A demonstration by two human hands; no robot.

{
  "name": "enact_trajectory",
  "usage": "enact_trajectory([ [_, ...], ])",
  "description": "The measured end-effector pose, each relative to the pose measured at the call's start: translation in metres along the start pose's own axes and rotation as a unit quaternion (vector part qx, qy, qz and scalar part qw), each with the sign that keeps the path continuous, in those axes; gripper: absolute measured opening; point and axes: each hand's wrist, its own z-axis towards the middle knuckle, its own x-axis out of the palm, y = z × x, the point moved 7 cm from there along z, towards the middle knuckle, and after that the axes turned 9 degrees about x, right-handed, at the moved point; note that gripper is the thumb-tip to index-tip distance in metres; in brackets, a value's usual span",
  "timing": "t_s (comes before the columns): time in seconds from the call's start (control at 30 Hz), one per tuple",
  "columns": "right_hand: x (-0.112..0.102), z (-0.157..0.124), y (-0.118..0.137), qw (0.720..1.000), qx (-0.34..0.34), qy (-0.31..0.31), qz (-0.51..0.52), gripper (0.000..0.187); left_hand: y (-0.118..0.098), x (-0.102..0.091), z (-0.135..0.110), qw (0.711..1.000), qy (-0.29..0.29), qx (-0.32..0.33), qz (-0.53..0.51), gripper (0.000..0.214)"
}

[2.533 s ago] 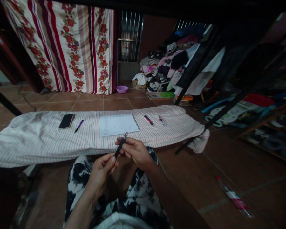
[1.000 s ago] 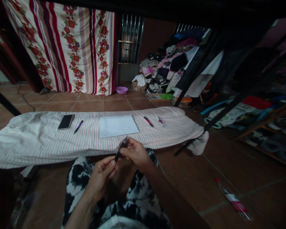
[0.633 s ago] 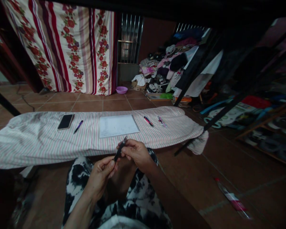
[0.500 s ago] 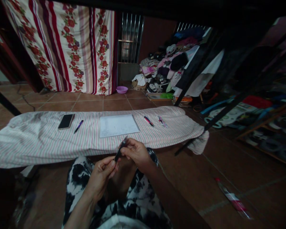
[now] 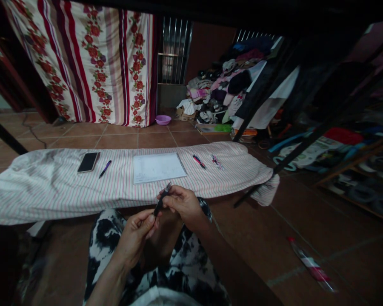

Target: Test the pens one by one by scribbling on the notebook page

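Observation:
A dark pen (image 5: 160, 205) is held between my two hands, tilted with its silvery end up and to the right. My left hand (image 5: 141, 225) pinches its lower end. Higher up, the thumb and fingers of my right hand (image 5: 182, 205) close around its upper part. Just beyond the hands a spiral-bound notebook (image 5: 159, 168) lies open on the striped cloth (image 5: 115, 191), with faint marks on its page. To its left are a purple pen (image 5: 105, 169) and a phone (image 5: 88, 162); to its right, a red and black pen (image 5: 199, 161) and some small pen-like items (image 5: 217, 162).
Black metal bars (image 5: 258, 102) slant down on the right, past the cloth's end. A plastic bottle (image 5: 312, 265) lies on the tiled floor at lower right. Farther back are a purple basin (image 5: 163, 120), a heap of clothes (image 5: 223, 89) and a floral curtain (image 5: 98, 63).
Almost nothing differs. The fingers of my right hand have shifted very slightly on the pen; my left hand stays in place.

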Motion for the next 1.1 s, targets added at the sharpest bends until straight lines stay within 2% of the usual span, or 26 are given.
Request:
enact_trajectory([
  [0.1, 0.000, 0.000, -0.001, 1.000, -0.002, -0.006, 0.000, 0.025, -0.001, 0.002, -0.001, 1.000, 0.006, 0.000, 0.000, 0.034],
  [0.33, 0.007, -0.005, 0.006, 0.999, -0.002, 0.045, -0.026, 0.025, -0.006, 0.005, -0.002, 1.000, 0.022, 0.005, -0.004, 0.033],
  [0.63, 0.003, 0.000, 0.002, 1.000, -0.001, 0.006, 0.007, 0.024, 0.002, 0.001, -0.002, 1.000, 0.019, 0.005, -0.006, 0.031],
  [0.87, 0.010, -0.006, 0.000, 0.997, 0.015, 0.076, -0.012, 0.029, -0.003, 0.004, -0.002, 0.999, 0.039, 0.013, -0.002, 0.030],
  [1.1, 0.003, -0.002, -0.009, 1.000, 0.011, 0.011, -0.005, 0.025, -0.003, 0.005, -0.003, 0.999, 0.042, 0.024, 0.004, 0.031],
])
